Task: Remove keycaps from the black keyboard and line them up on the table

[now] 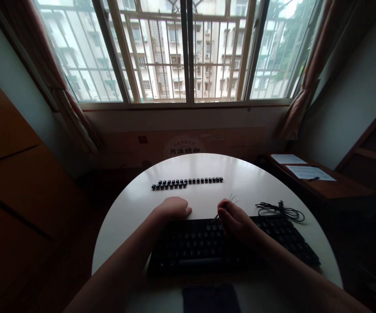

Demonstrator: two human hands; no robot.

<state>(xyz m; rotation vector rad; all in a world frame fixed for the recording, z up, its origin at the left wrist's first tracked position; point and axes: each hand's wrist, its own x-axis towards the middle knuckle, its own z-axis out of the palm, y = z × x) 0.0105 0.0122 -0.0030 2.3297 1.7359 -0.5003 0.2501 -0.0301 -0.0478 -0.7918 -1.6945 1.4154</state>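
A black keyboard lies on the white round table, with the upper row partly lacking keycaps. My right hand is above its upper middle, fingers pinched around a wire keycap puller. The puller's thin wire loops stick up past my fingers, and its other end points down at the keyboard's top edge. My left hand rests at the keyboard's upper left edge with curled fingers; whatever is inside them is hidden. Beyond my hands, removed black keycaps stand in two rows, the nearer row shorter.
A coiled black cable lies at the table's right. The table's rim curves around the keyboard. Dark cloth shows at the bottom. To the right, a wooden desk bears papers and a pen. A barred window is ahead.
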